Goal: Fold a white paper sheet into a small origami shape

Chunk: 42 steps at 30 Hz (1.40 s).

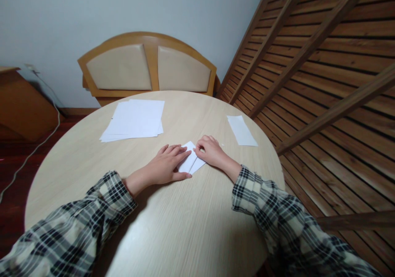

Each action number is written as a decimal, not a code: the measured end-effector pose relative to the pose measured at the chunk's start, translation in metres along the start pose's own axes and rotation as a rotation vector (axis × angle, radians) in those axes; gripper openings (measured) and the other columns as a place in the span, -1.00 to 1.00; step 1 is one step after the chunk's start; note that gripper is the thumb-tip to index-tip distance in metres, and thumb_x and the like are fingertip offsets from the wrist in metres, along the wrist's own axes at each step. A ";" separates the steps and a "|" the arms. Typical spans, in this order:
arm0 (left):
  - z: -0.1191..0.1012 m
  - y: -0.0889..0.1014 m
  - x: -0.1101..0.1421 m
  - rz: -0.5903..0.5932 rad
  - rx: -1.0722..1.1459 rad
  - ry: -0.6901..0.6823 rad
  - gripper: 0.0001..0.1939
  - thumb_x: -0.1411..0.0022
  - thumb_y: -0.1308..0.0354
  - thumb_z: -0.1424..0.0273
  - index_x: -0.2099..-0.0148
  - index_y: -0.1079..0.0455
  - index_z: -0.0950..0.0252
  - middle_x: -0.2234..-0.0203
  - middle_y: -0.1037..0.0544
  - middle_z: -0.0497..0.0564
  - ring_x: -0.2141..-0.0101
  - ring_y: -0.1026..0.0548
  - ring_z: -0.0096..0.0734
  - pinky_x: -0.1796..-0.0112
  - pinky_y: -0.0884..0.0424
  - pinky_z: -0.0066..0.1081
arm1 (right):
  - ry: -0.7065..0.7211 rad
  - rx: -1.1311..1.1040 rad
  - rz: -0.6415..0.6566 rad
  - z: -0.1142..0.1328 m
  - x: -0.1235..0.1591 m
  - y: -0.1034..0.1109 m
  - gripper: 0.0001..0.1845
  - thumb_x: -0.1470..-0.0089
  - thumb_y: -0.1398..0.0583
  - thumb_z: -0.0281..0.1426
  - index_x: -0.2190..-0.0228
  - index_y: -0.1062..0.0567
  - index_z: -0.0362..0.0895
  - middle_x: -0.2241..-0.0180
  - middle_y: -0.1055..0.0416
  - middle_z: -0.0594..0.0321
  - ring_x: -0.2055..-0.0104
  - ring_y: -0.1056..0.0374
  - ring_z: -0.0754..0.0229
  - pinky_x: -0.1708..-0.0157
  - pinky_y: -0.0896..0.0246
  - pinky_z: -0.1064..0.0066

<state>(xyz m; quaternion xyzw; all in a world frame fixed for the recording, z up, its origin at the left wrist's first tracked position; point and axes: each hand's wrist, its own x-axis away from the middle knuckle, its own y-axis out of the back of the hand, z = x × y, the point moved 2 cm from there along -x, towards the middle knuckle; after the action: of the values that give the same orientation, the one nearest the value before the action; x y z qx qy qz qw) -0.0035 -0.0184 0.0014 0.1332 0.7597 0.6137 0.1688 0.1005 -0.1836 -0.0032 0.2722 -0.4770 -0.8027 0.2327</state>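
Observation:
A small folded sheet of white paper (189,161) lies on the round wooden table (173,223) between my hands, with a flap and crease lines showing. My left hand (166,164) rests over its left side, palm down, fingers stretched out and the thumb along the near edge. At the paper's right side, my right hand (210,151) pinches the edge of a flap between thumb and forefinger. Both hands cover parts of the paper, so its full outline is hidden.
A loose stack of white sheets (135,118) lies at the table's back left. Near the right edge is a white paper strip (242,131). Behind the table stands a padded headboard (151,63); wooden slats (324,104) lean at the right. A cable (46,139) trails at the left.

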 end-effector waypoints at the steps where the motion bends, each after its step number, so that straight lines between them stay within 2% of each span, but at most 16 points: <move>1: 0.000 0.000 0.000 -0.001 0.000 -0.001 -0.19 -0.18 0.00 -0.13 -0.30 -0.12 0.28 -0.18 -0.27 0.24 -0.19 -0.15 0.06 -0.15 -0.04 -0.01 | 0.001 0.009 -0.001 0.001 0.000 0.000 -0.85 -0.07 -0.18 -0.36 0.52 -0.43 -0.10 0.34 -0.34 0.20 0.18 -0.21 0.11 0.14 -0.09 0.29; 6: 0.002 -0.001 -0.001 -0.017 -0.001 -0.010 -0.20 -0.17 0.01 -0.14 -0.30 -0.13 0.25 -0.18 -0.27 0.22 -0.17 -0.17 0.06 -0.13 -0.08 0.00 | 0.002 0.025 0.002 -0.001 0.002 0.000 -0.85 -0.10 -0.17 -0.35 0.49 -0.42 -0.10 0.33 -0.34 0.21 0.17 -0.21 0.11 0.13 -0.07 0.29; 9: 0.001 0.000 0.000 -0.019 -0.005 -0.010 -0.20 -0.16 0.00 -0.14 -0.30 -0.12 0.23 -0.18 -0.27 0.22 -0.17 -0.17 0.05 -0.12 -0.08 0.01 | 0.029 -0.001 0.014 -0.001 0.006 0.004 -0.82 -0.11 -0.18 -0.23 0.40 -0.41 -0.08 0.28 -0.34 0.21 0.14 -0.20 0.10 0.11 -0.07 0.28; 13: 0.000 0.001 0.000 -0.004 0.002 -0.007 -0.20 -0.16 -0.02 -0.13 -0.29 -0.13 0.25 -0.19 -0.26 0.23 -0.18 -0.16 0.06 -0.13 -0.07 0.01 | 0.087 -0.002 0.046 0.004 0.017 0.010 -0.57 0.04 -0.26 -0.02 0.26 -0.37 -0.05 0.19 -0.32 0.20 0.09 -0.19 0.05 0.09 -0.07 0.24; 17: 0.000 0.002 -0.001 -0.016 0.019 -0.016 -0.19 -0.16 -0.01 -0.15 -0.29 -0.12 0.24 -0.19 -0.26 0.21 -0.17 -0.16 0.06 -0.13 -0.07 0.01 | 0.089 0.023 0.056 0.012 0.024 0.009 -0.43 0.13 -0.28 0.05 0.20 -0.34 -0.05 0.14 -0.29 0.17 0.03 -0.17 0.00 0.05 -0.06 0.18; 28: -0.002 0.005 -0.002 0.009 0.011 -0.008 -0.19 -0.17 -0.02 -0.13 -0.29 -0.12 0.27 -0.19 -0.26 0.24 -0.18 -0.16 0.07 -0.14 -0.06 0.00 | 0.027 0.007 0.030 0.016 0.029 -0.002 -0.40 0.14 -0.30 -0.01 0.15 -0.29 -0.05 -0.02 -0.25 0.11 -0.10 -0.13 -0.05 -0.04 0.01 0.12; 35: 0.000 0.003 -0.001 -0.020 0.024 -0.022 -0.18 -0.16 -0.02 -0.14 -0.33 -0.02 0.17 -0.19 -0.26 0.19 -0.15 -0.19 0.04 -0.13 -0.07 0.01 | 0.048 -0.019 0.056 0.019 0.032 -0.002 -0.35 0.18 -0.33 -0.02 0.11 -0.29 -0.04 -0.08 -0.22 0.08 -0.16 -0.10 -0.04 -0.10 0.03 0.08; 42: 0.001 0.001 -0.002 -0.010 0.021 -0.017 -0.16 -0.16 -0.02 -0.13 -0.36 0.02 0.15 -0.20 -0.25 0.20 -0.18 -0.17 0.05 -0.14 -0.06 0.01 | 0.046 -0.027 0.066 0.021 0.034 -0.003 -0.32 0.18 -0.34 -0.03 0.07 -0.30 -0.07 -0.19 -0.13 0.01 -0.23 -0.03 -0.06 -0.16 0.08 0.04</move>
<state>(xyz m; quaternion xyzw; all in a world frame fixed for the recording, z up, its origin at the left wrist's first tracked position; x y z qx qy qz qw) -0.0016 -0.0178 0.0027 0.1363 0.7654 0.6036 0.1769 0.0609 -0.1906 -0.0052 0.2714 -0.4694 -0.7945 0.2735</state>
